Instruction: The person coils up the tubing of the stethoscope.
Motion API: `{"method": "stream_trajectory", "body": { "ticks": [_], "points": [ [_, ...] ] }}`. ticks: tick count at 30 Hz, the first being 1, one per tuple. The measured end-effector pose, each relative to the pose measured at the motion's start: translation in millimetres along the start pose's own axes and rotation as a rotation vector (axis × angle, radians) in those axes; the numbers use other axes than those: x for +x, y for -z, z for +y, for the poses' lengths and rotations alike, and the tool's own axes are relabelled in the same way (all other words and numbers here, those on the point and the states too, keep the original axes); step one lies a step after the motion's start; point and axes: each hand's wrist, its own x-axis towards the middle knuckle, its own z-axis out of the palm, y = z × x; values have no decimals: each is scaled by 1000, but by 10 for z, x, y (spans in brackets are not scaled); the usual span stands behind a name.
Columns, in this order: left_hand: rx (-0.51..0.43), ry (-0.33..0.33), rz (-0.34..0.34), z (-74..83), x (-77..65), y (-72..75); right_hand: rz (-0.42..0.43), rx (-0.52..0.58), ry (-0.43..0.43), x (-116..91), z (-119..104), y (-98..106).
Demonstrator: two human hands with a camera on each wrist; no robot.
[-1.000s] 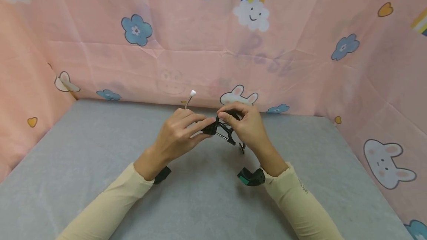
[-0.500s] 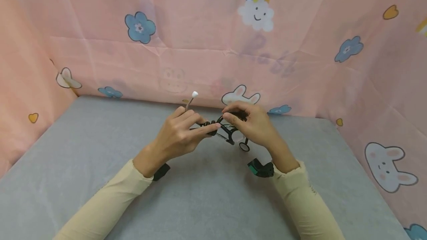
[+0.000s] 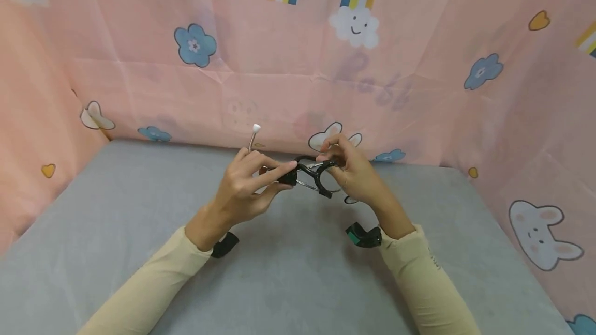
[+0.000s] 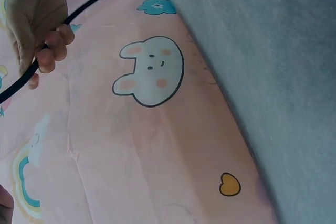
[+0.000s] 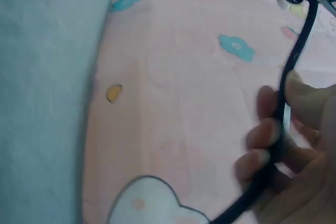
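Observation:
Both hands hold a stethoscope (image 3: 321, 185) above the table. My left hand (image 3: 242, 180) grips a dark bunched part of it between thumb and fingers. A metal ear tube with a white ear tip (image 3: 256, 128) sticks up behind that hand. My right hand (image 3: 358, 180) has its fingers curled round the black tubing (image 5: 299, 40), plain in the right wrist view. Between the hands the tubing makes loops, with thin silvery metal parts among them. A small round black-rimmed piece (image 3: 351, 200) hangs below the right hand. The palms hide some of the tubing.
A grey cloth-covered table (image 3: 279, 283) lies under the hands. Behind it and at both sides hangs a pink curtain (image 3: 261, 92) printed with rabbits, flowers and a rainbow. A black wrist device (image 3: 364, 235) sits below each wrist.
My right hand has moved a little to the right, away from the left hand, and its fingers have shifted on the tubing. The loops between the hands show more widely.

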Motion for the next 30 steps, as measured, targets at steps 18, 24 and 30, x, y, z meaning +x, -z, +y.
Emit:
{"method": "stream_trajectory", "body": {
  "ticks": [18,24,30],
  "points": [
    [-46,120,225,-91,1,39,203,-154,36,-22,-130,-287],
    [-28,133,251,-108,-7,36,168,-131,22,-38,-89,-274],
    [3,157,273,-120,-15,62,137,-152,3,-25,-82,-307]
  ]
}}
